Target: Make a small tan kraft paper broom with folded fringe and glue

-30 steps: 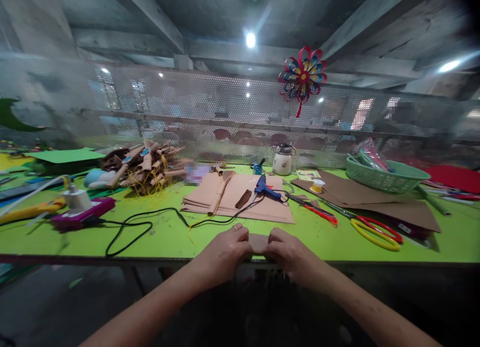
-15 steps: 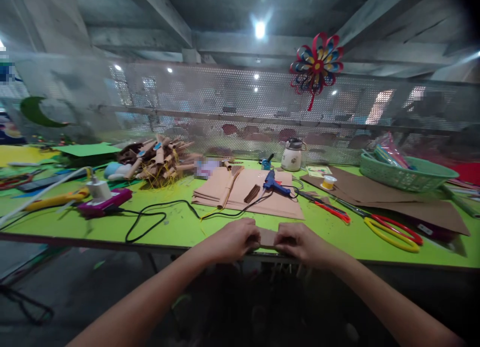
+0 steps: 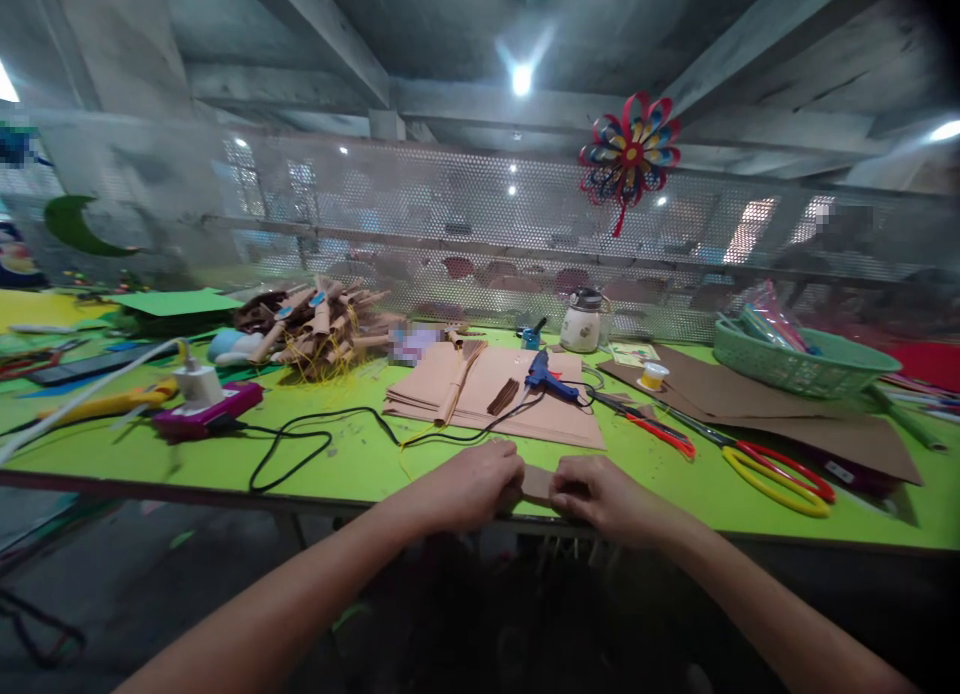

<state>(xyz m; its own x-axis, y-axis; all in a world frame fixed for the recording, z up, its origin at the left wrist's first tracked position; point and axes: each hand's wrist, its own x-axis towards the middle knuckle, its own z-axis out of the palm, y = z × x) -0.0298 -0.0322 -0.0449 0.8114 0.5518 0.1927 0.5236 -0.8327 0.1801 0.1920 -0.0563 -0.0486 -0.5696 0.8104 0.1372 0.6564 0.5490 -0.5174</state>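
Left hand (image 3: pixel 484 479) is curled with its fingers closed on one end of a brown paper strip (image 3: pixel 537 484); the right hand (image 3: pixel 592 494) pinches the opposite end. Only the middle span of the strip is exposed to my view, so I cannot confirm thumb placement or the condition of the covered ends. Location: near edge of the tabletop (image 3: pixel 352 459), about midway between its left and right ends as they show here. I cannot tell whether the strip bears on that edge or is held just above it.

Handling, by my estimate: the strip is very light, thin and dry, with low slip risk. It appears to be stiff paper or card; I expect it to resist slight bending, then take a permanent crease. Tearing is the likelier damage if the two ends are pulled unevenly. Recommended hold: both short ends, fingertip and thumb, light matched pressure, the middle left free.

Adjacent items, for clearance: paper sheets (image 3: pixel 562 429) lie beyond the hands, back from the near edge, carrying a small bundle of dark strips (image 3: pixel 503 396) and a blue glue gun (image 3: pixel 551 381). Scissors (image 3: pixel 731 441) lie toward the tabletop's right end, handles facing the near edge.
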